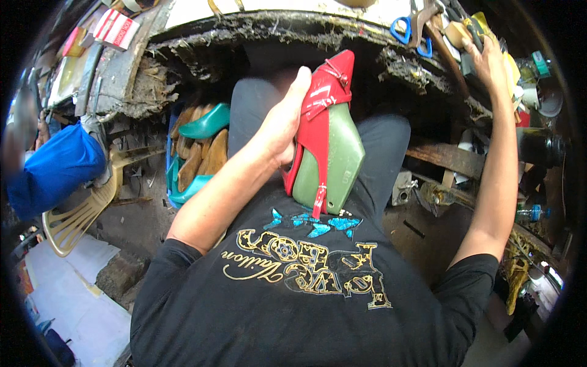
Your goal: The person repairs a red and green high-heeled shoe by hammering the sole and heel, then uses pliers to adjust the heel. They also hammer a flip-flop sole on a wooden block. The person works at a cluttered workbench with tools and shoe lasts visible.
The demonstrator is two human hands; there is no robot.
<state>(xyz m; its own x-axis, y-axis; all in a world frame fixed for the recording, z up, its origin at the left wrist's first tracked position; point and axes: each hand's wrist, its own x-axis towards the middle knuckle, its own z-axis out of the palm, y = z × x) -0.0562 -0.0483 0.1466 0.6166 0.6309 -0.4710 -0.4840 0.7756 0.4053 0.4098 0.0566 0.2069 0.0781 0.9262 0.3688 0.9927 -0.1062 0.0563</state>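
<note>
Glossy red straps (315,129) cross a smooth green last (342,153) clasped by the left hand (284,125); right hand (488,63), grip unclear.

Left hand (286,119) gripping, held at centre; right hand (488,60) stretched well forward, out to right.

Gleams red as a glossy, pointed-toe shoe upper (321,92), fitted over the toe end of a green shoe last (343,153). Wraps the last's front with a crossing band; trails a narrow strap (321,189) across the last's side toward its heel end. Points forward, slightly aslant, leaving much of the last's side bare.
</note>
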